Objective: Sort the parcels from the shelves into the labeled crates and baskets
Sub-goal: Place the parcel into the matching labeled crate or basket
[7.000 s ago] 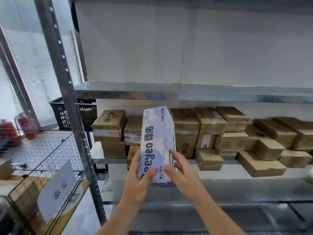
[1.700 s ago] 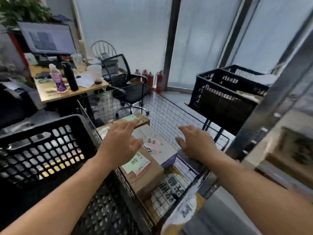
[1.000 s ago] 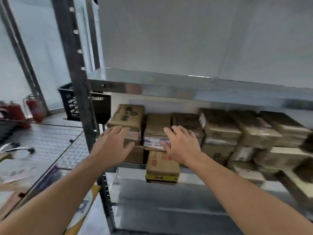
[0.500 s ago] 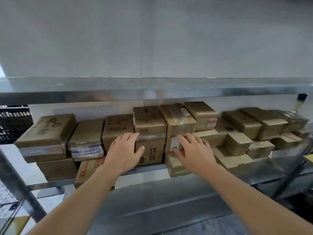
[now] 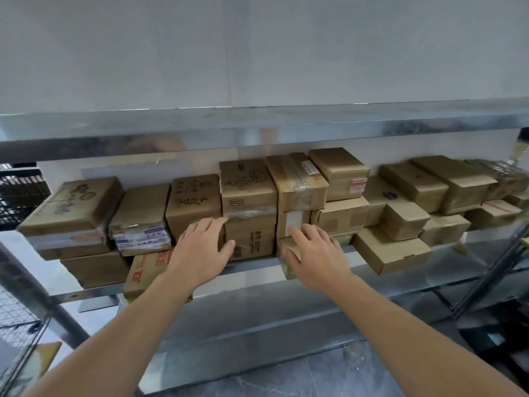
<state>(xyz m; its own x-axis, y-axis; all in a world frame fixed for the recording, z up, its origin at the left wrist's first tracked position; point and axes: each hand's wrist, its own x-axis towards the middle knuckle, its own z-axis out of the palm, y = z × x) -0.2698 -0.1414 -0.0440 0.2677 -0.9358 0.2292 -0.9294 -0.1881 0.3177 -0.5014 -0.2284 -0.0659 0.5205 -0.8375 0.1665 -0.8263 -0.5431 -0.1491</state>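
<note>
Parcels (image 5: 412, 181) crowd the front edge of the shelf (image 5: 94, 292), the middle stack (image 5: 248, 196) upright between the hands: left hand (image 5: 200, 249) at its left face, right hand (image 5: 313, 255) just beside, both spread, empty.

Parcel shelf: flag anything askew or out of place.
Two parcels overhang the front edge of the shelf: the red-printed box at lower left, and the flat box at right, which is turned at an angle. Nothing looks spilled or crushed.

White wall (image 5: 257, 47) at back, grey marbled floor (image 5: 315, 376) at bottom. Top right is blurry, maybe a brush handle (image 5: 519, 149).
</note>
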